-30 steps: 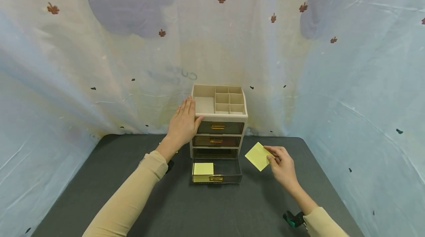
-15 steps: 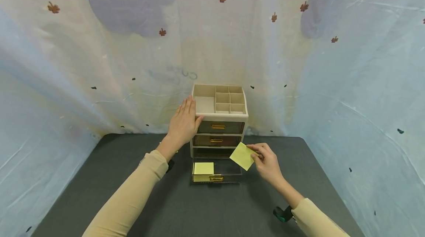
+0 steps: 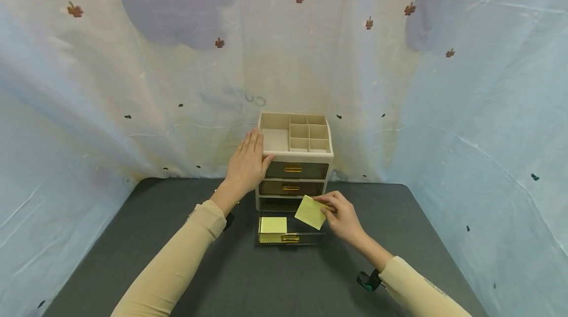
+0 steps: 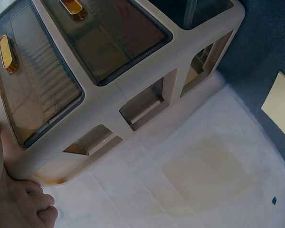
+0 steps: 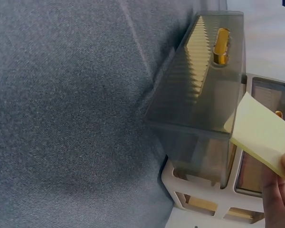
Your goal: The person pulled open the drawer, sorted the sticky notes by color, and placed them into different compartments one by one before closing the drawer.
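Observation:
A cream desktop drawer organizer (image 3: 297, 158) stands at the table's back, its lowest clear drawer (image 3: 306, 239) pulled out. Yellow sticky notes (image 3: 273, 226) lie in that drawer's left part. My left hand (image 3: 246, 164) rests with straight fingers against the organizer's upper left edge; in the left wrist view only part of this hand (image 4: 26, 204) shows. My right hand (image 3: 342, 218) pinches a yellow sticky note pad (image 3: 309, 212) by its right corner, tilted above the drawer's right part. The right wrist view shows the thickness of this pad (image 5: 261, 133) beside the drawer wall.
A pale yellow piece (image 4: 282, 108) lies on the dark table left of the organizer, mostly hidden by my left wrist in the head view. Two upper drawers (image 3: 293, 170) are closed. A patterned curtain (image 3: 284, 60) hangs behind the table (image 3: 284, 277).
My right hand has moved left with the sticky note pad, from beside the organizer to over the pulled-out drawer. My left hand stays in place.

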`<state>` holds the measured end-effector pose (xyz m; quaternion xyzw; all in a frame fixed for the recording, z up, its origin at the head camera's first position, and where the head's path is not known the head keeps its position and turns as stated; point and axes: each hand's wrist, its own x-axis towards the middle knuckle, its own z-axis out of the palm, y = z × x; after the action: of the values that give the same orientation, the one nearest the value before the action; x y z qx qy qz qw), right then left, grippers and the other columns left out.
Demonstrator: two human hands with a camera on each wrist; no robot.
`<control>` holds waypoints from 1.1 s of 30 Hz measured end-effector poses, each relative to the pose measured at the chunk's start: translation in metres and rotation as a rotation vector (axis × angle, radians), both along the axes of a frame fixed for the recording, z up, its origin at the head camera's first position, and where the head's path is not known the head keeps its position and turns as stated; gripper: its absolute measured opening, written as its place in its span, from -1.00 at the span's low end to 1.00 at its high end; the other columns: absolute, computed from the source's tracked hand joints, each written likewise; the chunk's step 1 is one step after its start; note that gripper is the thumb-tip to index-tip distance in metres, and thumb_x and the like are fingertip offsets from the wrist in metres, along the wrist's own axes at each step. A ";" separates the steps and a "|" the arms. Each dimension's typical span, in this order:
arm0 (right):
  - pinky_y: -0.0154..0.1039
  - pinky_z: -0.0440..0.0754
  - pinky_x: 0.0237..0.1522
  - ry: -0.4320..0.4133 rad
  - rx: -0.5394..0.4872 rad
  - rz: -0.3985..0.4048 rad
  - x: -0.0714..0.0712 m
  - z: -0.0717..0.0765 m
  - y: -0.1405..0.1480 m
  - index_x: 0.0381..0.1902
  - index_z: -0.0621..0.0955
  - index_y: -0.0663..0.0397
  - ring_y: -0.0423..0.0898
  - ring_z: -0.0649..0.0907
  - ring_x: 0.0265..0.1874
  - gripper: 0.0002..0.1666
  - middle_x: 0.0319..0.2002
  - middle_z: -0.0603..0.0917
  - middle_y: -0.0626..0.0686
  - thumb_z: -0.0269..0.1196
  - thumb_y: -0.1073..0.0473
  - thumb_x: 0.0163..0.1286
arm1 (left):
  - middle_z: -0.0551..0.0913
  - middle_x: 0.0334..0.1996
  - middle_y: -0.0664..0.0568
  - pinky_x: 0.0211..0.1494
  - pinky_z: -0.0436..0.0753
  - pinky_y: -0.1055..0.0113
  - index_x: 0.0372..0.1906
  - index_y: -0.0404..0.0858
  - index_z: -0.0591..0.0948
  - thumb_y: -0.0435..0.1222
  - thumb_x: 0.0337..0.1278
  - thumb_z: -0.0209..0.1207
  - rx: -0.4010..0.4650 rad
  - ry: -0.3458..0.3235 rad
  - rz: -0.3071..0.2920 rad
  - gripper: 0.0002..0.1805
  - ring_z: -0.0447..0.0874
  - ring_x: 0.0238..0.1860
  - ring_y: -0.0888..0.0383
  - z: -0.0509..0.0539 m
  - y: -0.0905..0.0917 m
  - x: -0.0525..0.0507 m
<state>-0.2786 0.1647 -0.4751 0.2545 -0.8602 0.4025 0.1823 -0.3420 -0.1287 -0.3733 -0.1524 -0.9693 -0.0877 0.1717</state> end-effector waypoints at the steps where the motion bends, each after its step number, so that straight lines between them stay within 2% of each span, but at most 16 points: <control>1: -0.17 0.75 -0.11 -0.012 0.007 0.008 0.000 0.000 -0.001 0.06 0.75 0.07 -0.01 0.70 -0.08 -0.57 -0.08 0.61 0.01 0.34 0.55 0.34 | -0.21 0.68 -0.25 0.68 -0.01 -0.02 0.66 -0.42 -0.09 0.14 0.67 -0.28 0.001 0.000 0.000 -0.13 -0.13 0.67 -0.19 0.000 0.000 0.000; 7: -0.15 0.75 -0.10 -0.051 0.086 0.059 -0.005 -0.003 -0.005 0.05 0.75 0.02 -0.04 0.68 -0.11 -0.58 -0.08 0.62 -0.04 0.34 0.53 0.35 | -0.21 0.68 -0.25 0.69 -0.03 -0.01 0.66 -0.41 -0.10 0.15 0.67 -0.29 0.000 -0.004 0.001 -0.13 -0.14 0.67 -0.19 -0.001 0.001 -0.002; 11: -0.16 0.76 -0.10 -0.064 0.150 0.126 -0.009 -0.005 -0.007 0.08 0.74 0.04 -0.02 0.68 -0.13 -0.58 -0.06 0.62 -0.01 0.31 0.54 0.38 | -0.24 0.68 -0.24 0.69 -0.04 -0.01 0.67 -0.40 -0.12 0.16 0.67 -0.30 -0.002 -0.011 0.002 -0.13 -0.15 0.67 -0.18 -0.001 0.000 -0.003; 21: -0.23 0.68 -0.20 -0.163 0.278 0.278 -0.017 -0.002 -0.011 0.11 0.73 0.08 -0.07 0.65 -0.15 -0.61 -0.03 0.63 0.04 0.27 0.51 0.43 | -0.25 0.69 -0.21 0.69 -0.03 -0.01 0.67 -0.39 -0.12 0.16 0.66 -0.30 -0.003 -0.011 0.015 -0.12 -0.17 0.68 -0.16 -0.002 0.000 -0.002; 26: -0.28 0.59 -0.30 -0.166 0.320 0.338 -0.021 -0.002 -0.013 0.10 0.73 0.11 -0.14 0.60 -0.24 -0.62 -0.04 0.65 0.09 0.26 0.52 0.43 | -0.23 0.69 -0.22 0.69 -0.02 -0.01 0.67 -0.40 -0.09 0.16 0.67 -0.28 0.000 -0.005 0.014 -0.13 -0.14 0.67 -0.17 -0.001 0.000 -0.002; 33: -0.25 0.64 -0.25 -0.133 0.386 0.357 -0.026 -0.002 -0.016 0.09 0.74 0.10 -0.12 0.63 -0.21 -0.64 -0.08 0.66 0.06 0.29 0.49 0.42 | -0.21 0.68 -0.25 0.67 0.02 -0.05 0.66 -0.42 -0.08 0.15 0.67 -0.26 -0.008 0.000 0.009 -0.13 -0.15 0.67 -0.18 -0.001 0.000 -0.001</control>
<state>-0.3048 0.1483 -0.4776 0.4052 -0.8726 0.2728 -0.0001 -0.3430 -0.1287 -0.3740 -0.1486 -0.9703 -0.0829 0.1717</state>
